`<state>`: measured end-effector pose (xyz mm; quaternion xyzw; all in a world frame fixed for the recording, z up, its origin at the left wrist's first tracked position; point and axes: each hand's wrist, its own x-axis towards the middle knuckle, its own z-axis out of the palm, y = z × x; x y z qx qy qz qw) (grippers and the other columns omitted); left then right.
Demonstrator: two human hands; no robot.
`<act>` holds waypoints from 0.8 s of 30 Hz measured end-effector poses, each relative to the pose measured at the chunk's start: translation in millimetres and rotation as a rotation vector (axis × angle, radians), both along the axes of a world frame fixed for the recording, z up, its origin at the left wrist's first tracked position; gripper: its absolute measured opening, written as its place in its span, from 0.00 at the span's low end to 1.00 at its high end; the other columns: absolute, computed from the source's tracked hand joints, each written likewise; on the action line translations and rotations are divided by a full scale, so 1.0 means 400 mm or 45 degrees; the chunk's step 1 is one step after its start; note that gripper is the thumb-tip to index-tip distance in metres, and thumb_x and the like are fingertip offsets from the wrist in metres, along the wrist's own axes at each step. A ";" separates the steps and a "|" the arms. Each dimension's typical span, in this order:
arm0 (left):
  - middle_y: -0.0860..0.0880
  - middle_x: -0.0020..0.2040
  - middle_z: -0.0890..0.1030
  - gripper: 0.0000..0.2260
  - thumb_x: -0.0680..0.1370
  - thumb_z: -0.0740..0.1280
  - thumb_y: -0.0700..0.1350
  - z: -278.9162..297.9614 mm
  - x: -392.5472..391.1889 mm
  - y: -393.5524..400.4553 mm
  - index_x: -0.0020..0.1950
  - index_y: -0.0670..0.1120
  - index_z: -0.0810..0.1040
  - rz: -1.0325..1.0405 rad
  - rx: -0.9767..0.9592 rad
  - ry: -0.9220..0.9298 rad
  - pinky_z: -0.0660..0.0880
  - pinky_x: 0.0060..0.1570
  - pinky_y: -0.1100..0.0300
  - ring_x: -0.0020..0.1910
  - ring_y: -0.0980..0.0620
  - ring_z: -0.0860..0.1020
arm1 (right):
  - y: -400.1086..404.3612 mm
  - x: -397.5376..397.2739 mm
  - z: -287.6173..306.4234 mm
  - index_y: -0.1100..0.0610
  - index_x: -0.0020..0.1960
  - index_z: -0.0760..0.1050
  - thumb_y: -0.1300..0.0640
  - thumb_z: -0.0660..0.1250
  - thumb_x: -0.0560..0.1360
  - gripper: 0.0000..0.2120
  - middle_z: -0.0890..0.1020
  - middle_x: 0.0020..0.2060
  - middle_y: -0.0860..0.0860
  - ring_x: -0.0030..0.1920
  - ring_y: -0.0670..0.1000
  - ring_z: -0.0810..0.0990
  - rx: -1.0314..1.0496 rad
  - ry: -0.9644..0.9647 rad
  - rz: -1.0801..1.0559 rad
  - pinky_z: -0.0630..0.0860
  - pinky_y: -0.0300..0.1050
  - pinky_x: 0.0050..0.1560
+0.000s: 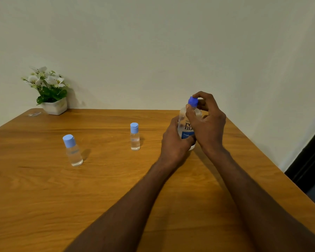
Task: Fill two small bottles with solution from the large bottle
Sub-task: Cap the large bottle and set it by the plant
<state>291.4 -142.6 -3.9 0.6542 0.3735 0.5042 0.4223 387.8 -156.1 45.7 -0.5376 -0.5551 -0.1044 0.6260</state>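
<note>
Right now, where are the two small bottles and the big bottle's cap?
Left small bottle (74, 155): head view, on its clear body.
Right small bottle (135, 141): head view, on its clear body.
Big bottle's cap (192, 101): head view, on the blue top between the fingers.

Large clear plastic bottle with dark-blue cap (186, 124), upright at right; two small clear bottles with light-blue caps, left (72, 150) and centre (135, 137), upright, capped.

Wooden table (116, 188): small bottles (135, 137), flowerpot (55, 106)
</note>
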 end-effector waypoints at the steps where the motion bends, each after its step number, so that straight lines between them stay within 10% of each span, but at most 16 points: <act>1: 0.52 0.67 0.78 0.33 0.76 0.77 0.41 0.000 -0.001 0.000 0.77 0.51 0.67 -0.001 0.005 0.001 0.82 0.59 0.55 0.65 0.51 0.79 | 0.000 0.001 0.000 0.53 0.66 0.77 0.52 0.74 0.78 0.18 0.85 0.54 0.49 0.52 0.46 0.84 -0.002 -0.002 -0.001 0.85 0.46 0.48; 24: 0.53 0.66 0.79 0.32 0.76 0.77 0.40 0.004 -0.006 -0.007 0.77 0.51 0.67 -0.010 0.017 -0.014 0.82 0.54 0.60 0.64 0.51 0.80 | -0.003 0.001 -0.001 0.52 0.68 0.75 0.51 0.74 0.79 0.19 0.85 0.54 0.49 0.50 0.46 0.84 -0.008 -0.049 -0.006 0.83 0.39 0.46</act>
